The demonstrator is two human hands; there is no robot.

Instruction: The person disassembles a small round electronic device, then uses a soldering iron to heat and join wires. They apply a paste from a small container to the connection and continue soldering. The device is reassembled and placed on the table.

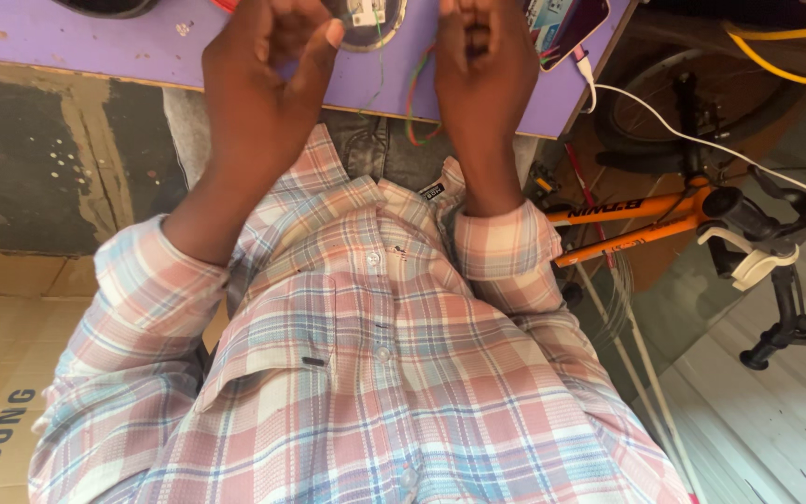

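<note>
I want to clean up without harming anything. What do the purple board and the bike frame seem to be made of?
The purple board looks like painted wood or fibreboard: matt, with a pale raw edge. The orange bike frame looks like glossy painted metal tubing, though the metal cannot be told.

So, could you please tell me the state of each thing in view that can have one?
left hand: fingers curled, holding nothing that shows
right hand: fingers curled, over the purple board
phone: screen lit, white cable plugged in
coloured wires: loose, hanging over the board's edge
orange bicycle: parked beside the board
</note>
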